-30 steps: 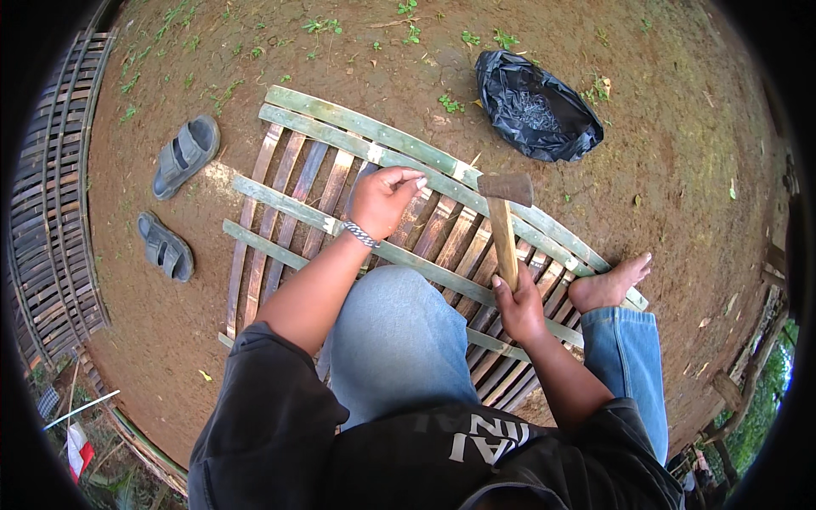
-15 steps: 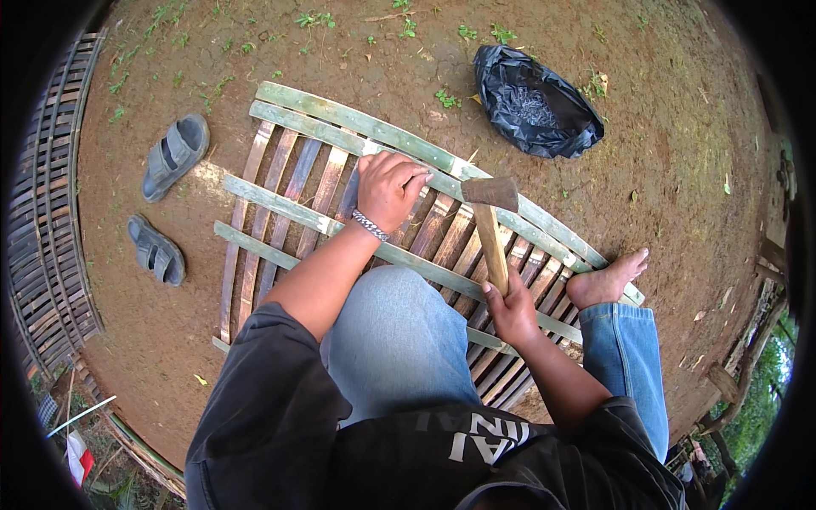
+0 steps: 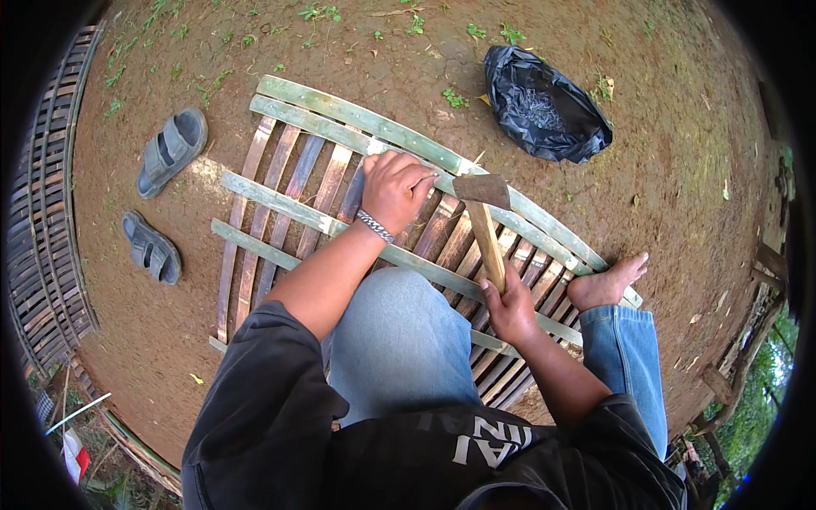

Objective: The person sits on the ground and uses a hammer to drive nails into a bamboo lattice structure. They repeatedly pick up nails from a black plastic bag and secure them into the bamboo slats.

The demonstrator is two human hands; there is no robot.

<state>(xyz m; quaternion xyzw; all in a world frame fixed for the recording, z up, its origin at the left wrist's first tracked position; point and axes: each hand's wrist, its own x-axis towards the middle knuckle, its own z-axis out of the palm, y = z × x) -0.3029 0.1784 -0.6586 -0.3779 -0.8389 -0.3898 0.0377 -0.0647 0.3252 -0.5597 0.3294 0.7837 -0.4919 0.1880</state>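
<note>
1. Wraps right grip (image 3: 512,313) round the lower handle of a hatchet-like tool (image 3: 485,234), closed on it, brown head pointing away from body.
2. Bends left grip (image 3: 395,195) over the slatted panel (image 3: 433,270), thumb and fingertips close together; cannot tell whether pinching anything.
3. Holds tool head just right of left fingertips, above panel's far green strips; cannot tell if touching.
4. Shows panel on brown soil (image 3: 697,170), green strips crossing darker brown slats.
5. Sets bare right foot (image 3: 608,283) at panel's right end; bends left knee (image 3: 399,331), in blue jeans, over near side.
6. Shows open black plastic bag (image 3: 520,132) beyond panel, thin metal bits (image 3: 541,112) inside.
7. Shows two grey sandals (image 3: 157,170) left of panel, dark lattice (image 3: 51,187) farther left.
</note>
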